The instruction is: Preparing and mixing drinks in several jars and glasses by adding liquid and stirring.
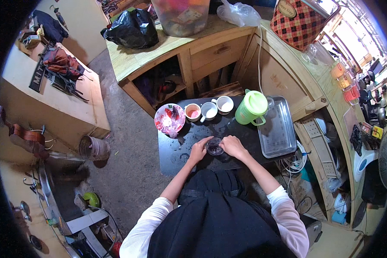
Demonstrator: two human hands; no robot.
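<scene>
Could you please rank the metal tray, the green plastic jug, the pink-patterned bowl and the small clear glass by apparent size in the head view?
Largest to smallest:
1. Rectangular metal tray
2. Green plastic jug with lid and round pink-patterned bowl: they look alike, so unranked.
3. Small clear glass, held between both hands.

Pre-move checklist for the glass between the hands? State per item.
1. Both hands on small clear glass: left hand and right hand flank it, ok.
2. Glass upright: cannot tell.
3. Glass contents: cannot tell.
4. Black table dry: wet patches, not ok.
5. Green jug lid shut, clear of hands: ok.
6. Three cups apart from hands: ok.
</scene>
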